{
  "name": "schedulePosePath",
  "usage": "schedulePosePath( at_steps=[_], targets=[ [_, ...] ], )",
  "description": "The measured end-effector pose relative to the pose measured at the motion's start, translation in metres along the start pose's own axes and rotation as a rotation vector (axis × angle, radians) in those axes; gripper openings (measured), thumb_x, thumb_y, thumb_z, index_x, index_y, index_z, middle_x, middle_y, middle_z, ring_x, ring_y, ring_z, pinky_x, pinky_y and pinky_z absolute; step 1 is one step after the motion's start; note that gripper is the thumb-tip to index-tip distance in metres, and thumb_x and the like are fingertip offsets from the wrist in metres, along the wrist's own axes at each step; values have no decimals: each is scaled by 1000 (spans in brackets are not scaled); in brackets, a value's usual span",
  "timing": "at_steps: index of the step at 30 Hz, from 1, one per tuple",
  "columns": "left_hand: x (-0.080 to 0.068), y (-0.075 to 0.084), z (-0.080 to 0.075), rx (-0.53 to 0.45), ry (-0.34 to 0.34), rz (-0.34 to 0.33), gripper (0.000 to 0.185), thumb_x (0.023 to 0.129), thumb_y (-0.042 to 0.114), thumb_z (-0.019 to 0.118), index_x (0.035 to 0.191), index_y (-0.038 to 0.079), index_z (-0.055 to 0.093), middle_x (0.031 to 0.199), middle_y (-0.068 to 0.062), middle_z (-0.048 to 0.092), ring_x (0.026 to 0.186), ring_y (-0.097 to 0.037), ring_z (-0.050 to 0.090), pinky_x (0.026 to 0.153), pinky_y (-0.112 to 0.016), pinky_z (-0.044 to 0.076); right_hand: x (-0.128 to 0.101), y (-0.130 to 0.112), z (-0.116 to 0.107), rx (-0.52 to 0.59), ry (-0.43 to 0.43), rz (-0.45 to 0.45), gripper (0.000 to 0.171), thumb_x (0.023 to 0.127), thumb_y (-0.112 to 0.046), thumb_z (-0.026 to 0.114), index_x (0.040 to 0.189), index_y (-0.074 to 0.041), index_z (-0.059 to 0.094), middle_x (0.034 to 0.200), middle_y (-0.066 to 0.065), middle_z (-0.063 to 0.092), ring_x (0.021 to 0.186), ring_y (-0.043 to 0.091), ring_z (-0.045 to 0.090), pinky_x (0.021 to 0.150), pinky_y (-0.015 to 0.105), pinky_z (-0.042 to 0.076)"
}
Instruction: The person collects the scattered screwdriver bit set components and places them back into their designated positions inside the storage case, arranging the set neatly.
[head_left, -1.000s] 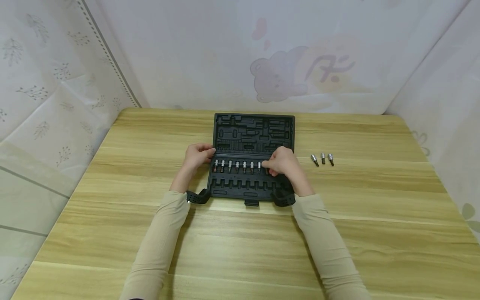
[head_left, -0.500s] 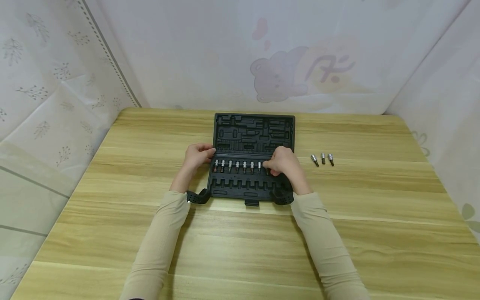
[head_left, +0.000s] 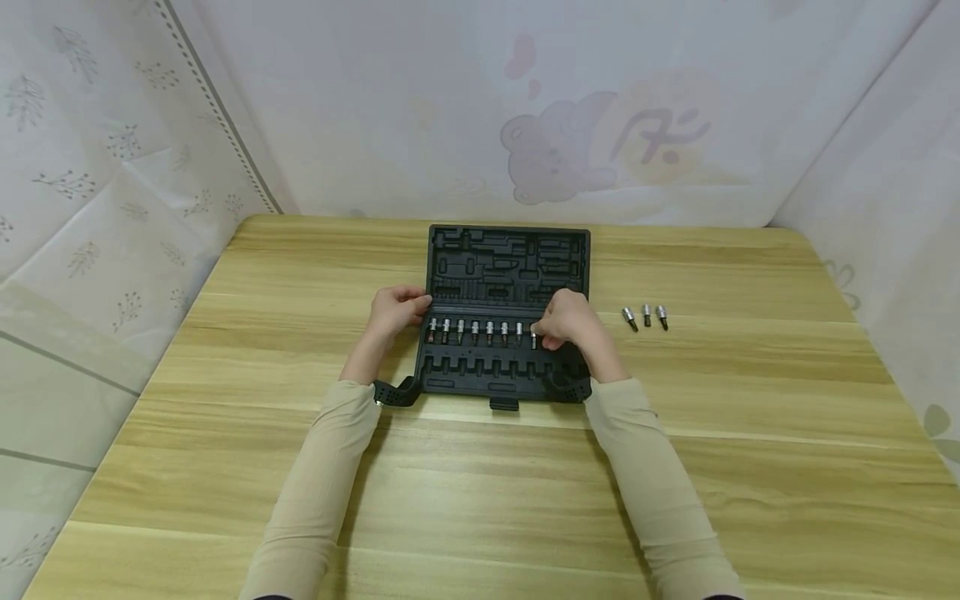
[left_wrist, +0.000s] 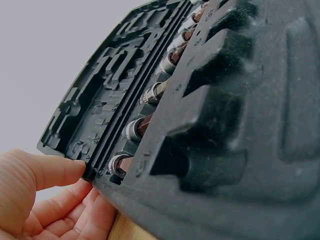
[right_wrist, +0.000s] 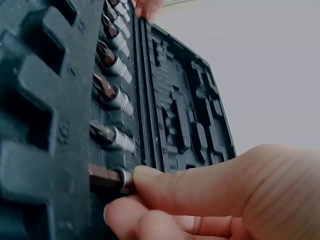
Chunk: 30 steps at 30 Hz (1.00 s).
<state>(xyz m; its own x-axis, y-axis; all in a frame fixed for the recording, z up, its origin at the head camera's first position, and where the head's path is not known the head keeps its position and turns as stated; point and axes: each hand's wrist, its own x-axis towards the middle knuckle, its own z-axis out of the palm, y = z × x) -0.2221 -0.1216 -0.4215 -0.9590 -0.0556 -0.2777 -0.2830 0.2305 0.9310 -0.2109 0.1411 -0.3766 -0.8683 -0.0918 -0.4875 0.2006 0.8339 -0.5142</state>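
Note:
A black toolbox-style socket case (head_left: 480, 356) lies unfolded on the table, its row of bit sockets (head_left: 475, 329) seated along the hinge side. My left hand (head_left: 392, 311) grips the case's left edge by the hinge; in the left wrist view the thumb (left_wrist: 60, 171) presses on the corner with the fingers behind. At the right end of the row, my right hand (head_left: 567, 317) pinches a bit socket (right_wrist: 106, 175) by its silver base between thumb and curled index finger. Its brown bit lies along the slot in the right wrist view.
Several bit sockets fill slots left of the right hand. Three loose bit sockets (head_left: 647, 315) lie on the wooden table (head_left: 480, 492) to the right of the case. The lid (head_left: 498, 262) with moulded recesses leans back. A patterned cloth (head_left: 420, 108) hangs behind.
My right hand has shifted slightly to the right, and more of the pinched bit socket shows beside its fingertips. The left hand and the case have stayed put.

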Motion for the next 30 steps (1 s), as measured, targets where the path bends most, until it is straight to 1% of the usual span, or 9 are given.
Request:
schedulePosePath(
  at_steps=[3,6,8,10,13,17,22,25,30],
  targets=[
    [0,0,0,-3,2,-1,29,91,11,61,115,-5,62,110,-19,61,78,-16,59,70,-25,54,5,3,-5,81,-52,37,20,87,-13,67,73,2,67,52,4,59,46,12,59,60,30,55],
    [0,0,0,-2,1,-5,30,91,11,61,116,-5,62,111,-19,61,79,-16,59,72,-26,54,13,7,-11,133,-129,101,24,87,-18,69,70,-1,65,49,2,56,41,8,52,45,22,45],
    [0,0,1,0,3,-8,29,91,11,61,116,-5,62,110,-19,61,79,-16,59,71,-26,54,18,10,-14,143,-179,138,26,87,-21,69,69,-2,65,48,0,54,40,6,48,40,19,37],
    [0,-1,1,1,2,-8,29,91,11,61,116,-5,62,110,-19,61,78,-16,59,71,-26,54,23,10,-17,102,-217,163,28,87,-26,69,71,-3,65,48,-1,54,39,5,47,38,18,32],
    [0,-1,2,4,6,-3,29,91,11,61,116,-5,62,110,-19,61,77,-15,58,70,-25,54,29,7,-21,69,-257,183,32,86,-26,70,91,5,63,50,-1,54,40,5,46,38,18,33],
    [-1,-2,2,1,13,4,29,91,10,61,115,-6,62,108,-19,61,76,-15,58,68,-25,53,33,2,-24,50,-284,201,55,84,-22,72,118,14,48,51,-1,54,40,5,46,40,18,36],
    [-2,-1,3,0,12,5,29,91,11,61,116,-5,62,109,-19,61,77,-14,58,69,-25,54,34,-7,-24,11,-262,231,76,83,-18,73,135,14,28,54,1,54,40,5,48,42,18,41],
    [-3,-1,3,-1,10,2,29,91,11,61,116,-5,62,109,-19,61,76,-14,58,69,-25,54,34,-15,-24,-85,-232,228,77,83,-19,74,137,11,28,55,1,55,41,6,50,47,19,47],
    [-3,-1,4,3,11,7,29,91,11,61,116,-5,62,108,-19,61,75,-14,58,70,-25,54,33,-25,-22,-346,-147,172,70,76,-30,79,127,7,48,54,-1,57,44,7,54,65,27,54]
  ],
)
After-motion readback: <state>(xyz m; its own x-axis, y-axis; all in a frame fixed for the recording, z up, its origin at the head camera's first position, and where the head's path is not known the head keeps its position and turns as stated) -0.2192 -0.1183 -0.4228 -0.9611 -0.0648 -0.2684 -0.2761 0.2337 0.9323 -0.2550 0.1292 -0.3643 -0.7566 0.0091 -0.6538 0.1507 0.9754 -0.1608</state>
